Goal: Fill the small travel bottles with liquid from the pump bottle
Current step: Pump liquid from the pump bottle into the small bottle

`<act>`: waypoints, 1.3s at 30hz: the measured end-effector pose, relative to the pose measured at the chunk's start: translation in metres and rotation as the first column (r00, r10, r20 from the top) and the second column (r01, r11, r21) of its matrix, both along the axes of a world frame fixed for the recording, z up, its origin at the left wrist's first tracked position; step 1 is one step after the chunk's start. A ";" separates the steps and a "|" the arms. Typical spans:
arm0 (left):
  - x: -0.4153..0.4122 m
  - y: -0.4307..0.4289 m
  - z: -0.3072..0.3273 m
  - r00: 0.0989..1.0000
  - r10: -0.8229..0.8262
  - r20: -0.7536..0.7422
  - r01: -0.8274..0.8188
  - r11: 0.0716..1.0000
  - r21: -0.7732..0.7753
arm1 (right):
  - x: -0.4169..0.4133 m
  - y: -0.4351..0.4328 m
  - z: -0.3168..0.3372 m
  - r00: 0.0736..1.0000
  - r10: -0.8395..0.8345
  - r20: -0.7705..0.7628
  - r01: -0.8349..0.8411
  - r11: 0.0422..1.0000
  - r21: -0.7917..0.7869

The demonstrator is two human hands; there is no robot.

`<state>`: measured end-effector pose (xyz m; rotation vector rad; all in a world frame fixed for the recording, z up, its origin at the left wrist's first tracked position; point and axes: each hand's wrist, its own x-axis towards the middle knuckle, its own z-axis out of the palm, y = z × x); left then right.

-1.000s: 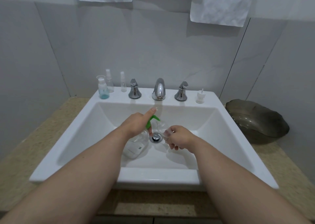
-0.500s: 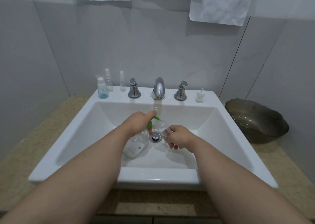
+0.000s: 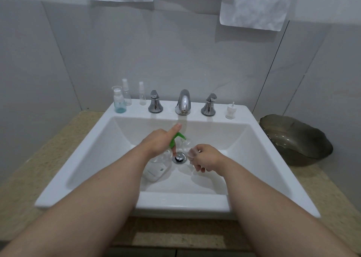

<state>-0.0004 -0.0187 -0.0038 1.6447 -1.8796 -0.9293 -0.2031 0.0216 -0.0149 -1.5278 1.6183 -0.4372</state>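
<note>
You have soft, cool, fairly dim light here, falling from above. The paper sheets (image 3: 254, 6) throw blurred shadows down and leftward on the grey wall (image 3: 195, 51). The white sink (image 3: 168, 111) is the brightest area but is not blown out, and the chrome tap (image 3: 183, 102) carries small glints. Faint shadows lie in the basin under your left hand (image 3: 158, 144) and right hand (image 3: 208, 159). The clear pump bottle (image 3: 156, 168) and small bottle (image 3: 190, 152) nearly vanish against the white. The wide lens bows the tile joints and sink edges outward and swells your forearms (image 3: 88, 207) at the bottom edge. Focus is fair at centre and softer in the corners.
</note>
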 end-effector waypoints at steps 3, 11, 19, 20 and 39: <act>0.001 0.001 0.002 1.000 0.010 -0.025 -0.010 1.000 0.002 | 0.000 0.000 0.000 1.000 -0.005 -0.005 0.005 1.000 0.003; -0.002 0.002 0.002 0.999 0.004 0.037 -0.003 1.000 -0.021 | 0.000 -0.001 0.000 1.000 -0.003 -0.006 0.003 1.000 0.006; -0.006 0.001 0.001 1.000 -0.002 0.017 0.002 1.000 -0.004 | -0.001 -0.001 0.000 1.000 0.000 0.012 0.000 1.000 0.010; -0.007 0.001 0.002 1.000 -0.001 0.016 0.001 1.000 -0.001 | -0.001 -0.001 -0.001 1.000 -0.001 0.007 0.001 1.000 0.010; -0.002 0.004 0.005 1.000 0.005 -0.012 -0.005 1.000 -0.009 | -0.002 -0.004 -0.004 1.000 0.008 0.007 -0.008 1.000 0.007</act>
